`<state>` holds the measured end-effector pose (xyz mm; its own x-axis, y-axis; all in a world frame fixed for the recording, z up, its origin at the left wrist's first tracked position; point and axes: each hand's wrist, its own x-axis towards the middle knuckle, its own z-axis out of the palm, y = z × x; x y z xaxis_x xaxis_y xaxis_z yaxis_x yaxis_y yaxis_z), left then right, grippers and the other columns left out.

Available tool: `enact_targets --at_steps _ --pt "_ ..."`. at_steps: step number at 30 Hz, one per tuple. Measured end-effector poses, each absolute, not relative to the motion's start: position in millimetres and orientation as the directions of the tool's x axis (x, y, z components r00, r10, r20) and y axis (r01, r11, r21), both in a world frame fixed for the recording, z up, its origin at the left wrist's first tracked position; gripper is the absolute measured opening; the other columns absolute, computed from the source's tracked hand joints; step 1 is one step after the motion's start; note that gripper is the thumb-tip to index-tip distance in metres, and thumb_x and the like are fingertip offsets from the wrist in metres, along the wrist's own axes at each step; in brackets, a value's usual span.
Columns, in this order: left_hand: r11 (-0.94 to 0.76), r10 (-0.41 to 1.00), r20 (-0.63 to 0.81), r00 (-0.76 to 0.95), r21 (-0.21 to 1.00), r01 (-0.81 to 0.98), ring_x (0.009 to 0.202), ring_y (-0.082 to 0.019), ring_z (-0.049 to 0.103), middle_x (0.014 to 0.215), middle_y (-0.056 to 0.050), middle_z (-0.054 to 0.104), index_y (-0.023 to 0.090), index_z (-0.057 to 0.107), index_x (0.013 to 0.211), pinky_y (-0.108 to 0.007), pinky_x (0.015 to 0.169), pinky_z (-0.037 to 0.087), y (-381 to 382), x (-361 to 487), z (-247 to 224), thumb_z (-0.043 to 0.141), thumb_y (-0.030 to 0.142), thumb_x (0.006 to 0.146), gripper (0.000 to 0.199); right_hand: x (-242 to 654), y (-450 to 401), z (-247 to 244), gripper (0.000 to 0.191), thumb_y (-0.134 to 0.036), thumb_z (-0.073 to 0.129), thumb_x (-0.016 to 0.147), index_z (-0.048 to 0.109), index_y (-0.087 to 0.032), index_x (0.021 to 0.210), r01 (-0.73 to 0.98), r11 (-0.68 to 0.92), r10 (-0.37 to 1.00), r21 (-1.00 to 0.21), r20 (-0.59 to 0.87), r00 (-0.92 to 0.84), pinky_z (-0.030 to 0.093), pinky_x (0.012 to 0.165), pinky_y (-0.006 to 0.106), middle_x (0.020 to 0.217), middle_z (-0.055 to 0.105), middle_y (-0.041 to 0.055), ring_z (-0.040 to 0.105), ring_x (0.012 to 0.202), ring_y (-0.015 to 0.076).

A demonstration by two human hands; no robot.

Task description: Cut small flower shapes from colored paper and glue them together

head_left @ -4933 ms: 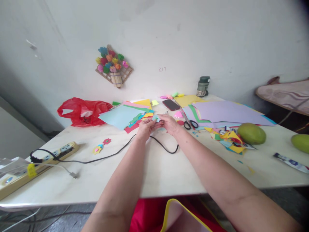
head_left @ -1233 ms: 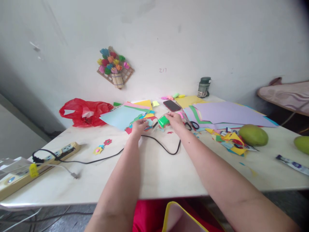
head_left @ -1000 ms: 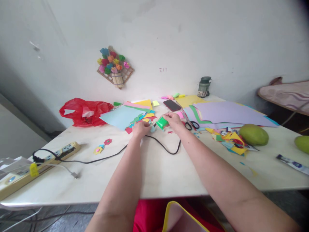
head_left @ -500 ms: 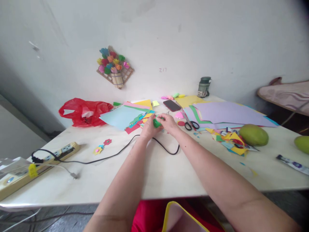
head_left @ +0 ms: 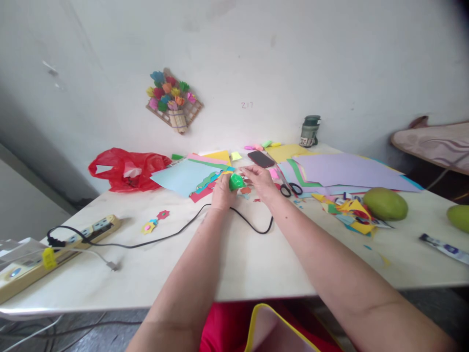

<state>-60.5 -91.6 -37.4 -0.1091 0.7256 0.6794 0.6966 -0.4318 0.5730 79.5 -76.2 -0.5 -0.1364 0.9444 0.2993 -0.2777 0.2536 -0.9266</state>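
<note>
My left hand (head_left: 223,191) is closed around a small, shiny bright green object (head_left: 236,182) over the middle of the table. What kind of object it is, I cannot tell. Just to its right, my right hand (head_left: 258,178) has thumb and fingers pinched together; anything between the fingertips is too small to make out. Below the hands lie small cut paper pieces (head_left: 245,190). Black-handled scissors (head_left: 291,189) rest beside my right wrist. Left of my left hand are cut paper strips (head_left: 203,191) in several colours.
A black cord (head_left: 172,239) runs from the power strip (head_left: 106,226) past my wrists. Coloured paper sheets (head_left: 351,171) lie at the right, a phone (head_left: 261,159) behind. Paper scraps (head_left: 351,212), a green fruit (head_left: 385,204), a red plastic bag (head_left: 128,171) and paper flowers (head_left: 149,228) surround the hands.
My right hand has moved slightly right and up, away from the green object, which now shows more fully in my left hand.
</note>
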Motion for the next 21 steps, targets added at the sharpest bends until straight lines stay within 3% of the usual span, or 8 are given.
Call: enact_targets --at_steps 5,9,14,18,21 --pt "-0.415 0.738 0.672 -0.057 0.518 0.748 0.108 -0.031 0.055 0.106 -0.012 0.061 0.020 0.059 0.103 -0.040 0.092 0.042 -92.3 -59.9 -36.3 0.066 0.012 0.065 0.039 80.7 -76.8 -0.9 0.027 -0.041 0.072 0.065 0.068 -0.016 0.076 -0.212 0.269 0.931 -0.940 0.309 -0.192 0.051 0.068 0.029 0.072 0.068 0.0012 0.062 0.068 0.0142" --pt "-0.437 0.746 0.662 -0.073 0.569 0.696 0.105 -0.030 0.056 0.105 -0.012 0.062 0.021 0.061 0.098 -0.039 0.091 0.042 -93.3 -59.4 -35.4 0.066 0.010 0.063 0.037 82.1 -77.3 -0.3 0.024 -0.039 0.072 0.067 0.067 -0.016 0.071 -0.213 0.259 0.930 -0.942 0.303 -0.210 0.052 0.068 0.028 0.073 0.070 0.0024 0.063 0.069 0.0146" --pt "-0.436 0.828 0.538 -0.159 0.795 0.422 0.086 -0.024 0.060 0.087 -0.006 0.066 0.021 0.065 0.092 -0.034 0.083 0.046 -94.3 -60.3 -37.2 0.075 0.016 0.055 0.038 86.0 -76.7 3.5 0.012 -0.027 0.066 0.072 0.064 -0.015 0.070 -0.227 0.232 0.949 -0.946 0.271 -0.160 0.045 0.053 0.020 0.072 0.070 0.0040 0.061 0.062 0.0110" --pt "-0.409 0.909 0.415 -0.048 0.907 0.105 0.085 -0.022 0.063 0.094 -0.006 0.067 0.019 0.064 0.099 -0.033 0.080 0.048 -100.3 -58.6 -34.7 0.079 0.022 0.056 0.046 90.7 -77.0 7.4 0.007 -0.018 0.065 0.069 0.061 -0.015 0.073 -0.336 0.096 0.955 -0.937 0.182 -0.235 0.035 0.042 0.019 0.066 0.066 0.0016 0.053 0.050 0.0090" --pt "-0.351 0.935 0.353 0.037 0.935 -0.049 0.088 -0.022 0.064 0.094 -0.008 0.068 0.017 0.062 0.102 -0.034 0.081 0.049 -106.2 -55.8 -30.2 0.080 0.023 0.056 0.050 93.4 -77.0 8.1 0.011 -0.013 0.066 0.065 0.062 -0.015 0.075 -0.353 -0.013 0.938 -0.936 0.111 -0.329 0.034 0.041 0.020 0.064 0.065 0.0003 0.049 0.046 0.0077"
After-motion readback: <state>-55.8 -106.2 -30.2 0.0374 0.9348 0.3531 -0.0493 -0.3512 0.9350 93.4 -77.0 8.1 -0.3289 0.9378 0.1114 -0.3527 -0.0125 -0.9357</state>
